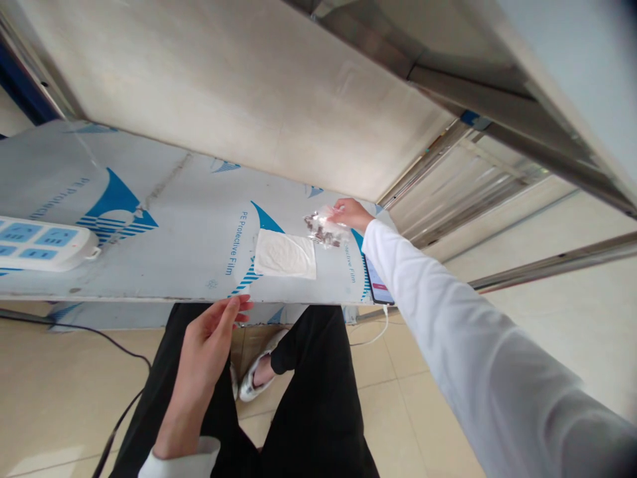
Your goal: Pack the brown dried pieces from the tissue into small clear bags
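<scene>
My right hand (350, 214) is closed on the top of a small clear plastic bag (326, 229) with dark bits showing inside it; what they are is too small to tell. The bag is at the shelf's surface, beside a flat white tissue-like square (286, 255). My left hand (212, 335) is at the front edge of the shelf (199, 232), its fingers loosely bent and apart with nothing seen in them. Under my right sleeve lies a phone (381, 285), partly hidden, its screen lit.
A white power strip (50, 244) with blue sockets rests at the left of the film-covered shelf. A white cable (381, 332) hangs from the phone. Metal panels and a frame post (423, 162) stand behind and to the right. A black cord (124, 405) runs down at the left.
</scene>
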`<action>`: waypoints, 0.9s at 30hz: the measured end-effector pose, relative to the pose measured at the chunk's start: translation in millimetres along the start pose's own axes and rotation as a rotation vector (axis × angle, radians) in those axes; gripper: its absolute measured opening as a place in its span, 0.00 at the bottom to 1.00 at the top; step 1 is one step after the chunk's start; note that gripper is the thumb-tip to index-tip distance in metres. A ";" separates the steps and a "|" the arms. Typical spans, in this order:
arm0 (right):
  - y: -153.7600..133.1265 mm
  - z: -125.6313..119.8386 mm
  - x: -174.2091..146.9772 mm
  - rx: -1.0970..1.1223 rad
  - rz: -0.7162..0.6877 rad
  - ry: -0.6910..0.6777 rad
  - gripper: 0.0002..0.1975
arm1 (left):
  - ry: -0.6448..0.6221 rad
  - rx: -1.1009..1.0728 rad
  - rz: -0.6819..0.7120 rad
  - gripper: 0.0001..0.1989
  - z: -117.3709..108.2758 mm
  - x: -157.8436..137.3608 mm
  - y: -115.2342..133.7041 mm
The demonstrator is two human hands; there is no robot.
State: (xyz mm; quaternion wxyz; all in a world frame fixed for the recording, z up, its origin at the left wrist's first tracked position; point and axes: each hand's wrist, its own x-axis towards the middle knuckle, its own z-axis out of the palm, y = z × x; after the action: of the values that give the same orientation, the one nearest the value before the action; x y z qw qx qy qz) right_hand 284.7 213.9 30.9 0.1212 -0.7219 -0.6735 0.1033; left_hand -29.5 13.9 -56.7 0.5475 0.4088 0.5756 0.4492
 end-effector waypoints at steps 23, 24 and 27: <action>-214.2 188.8 -76.3 0.060 -0.611 -0.030 0.21 | 0.136 -0.037 0.017 0.22 -30.7 -15.9 -6.5; -212.6 185.3 -81.0 0.092 -0.632 -0.005 0.22 | 0.126 -0.023 0.024 0.22 -26.9 -16.9 -5.7; -197.9 173.4 -114.1 0.234 -0.662 0.092 0.25 | 0.111 0.039 0.074 0.19 -15.8 -20.4 -3.5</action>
State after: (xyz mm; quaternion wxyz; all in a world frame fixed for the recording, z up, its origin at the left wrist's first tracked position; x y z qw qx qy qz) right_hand 34.9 118.9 -73.1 0.2600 -0.4495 -0.8485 0.1023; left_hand -43.9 -7.8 -54.7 0.4896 0.4148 0.5982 0.4800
